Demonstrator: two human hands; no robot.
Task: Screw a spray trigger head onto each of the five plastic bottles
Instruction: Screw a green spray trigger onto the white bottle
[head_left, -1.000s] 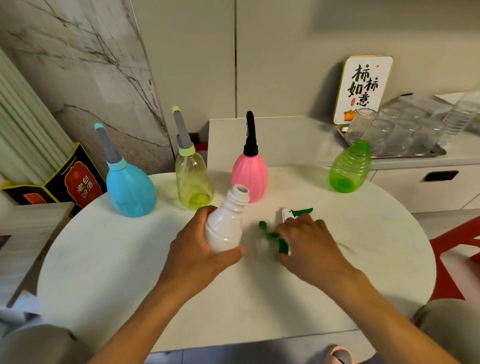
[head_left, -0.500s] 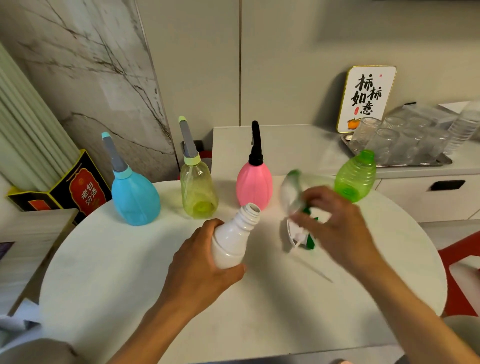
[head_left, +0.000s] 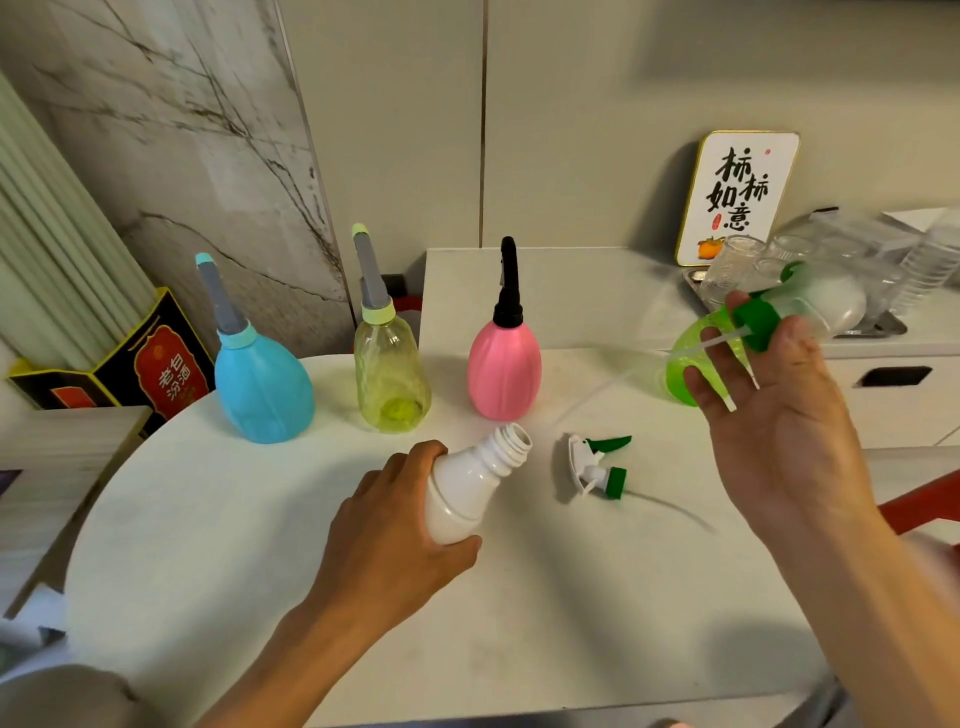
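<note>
We see the white bottle (head_left: 470, 491) near the middle of the round bench (head_left: 545, 623). It leans to the right and its top is bare. Our left hand (head_left: 395, 540) holds it, with the fingers curled round its body.

Just right of the bottle, a white and green spray head (head_left: 597, 467) lies on the bench. No hand touches it.

Our right hand (head_left: 769, 410) is up in the air on the right. Its fingers are mostly straight and spread, and a second spray head (head_left: 789, 312) with a green collar sits between the fingers and the thumb. This one is blurry, so we cannot tell just how the fingers grip it. Its thin tube (head_left: 719, 340) sticks out to the left.

Behind that hand is the green bottle (head_left: 685, 358), with no head on it.

At the far side stand three bottles with heads on. They are the blue bottle (head_left: 262, 389) on the left, the yellow bottle (head_left: 389, 379), and the pink bottle (head_left: 504, 369).

A sign (head_left: 737, 195) and glass cups (head_left: 737, 270) sit on a counter far right.
</note>
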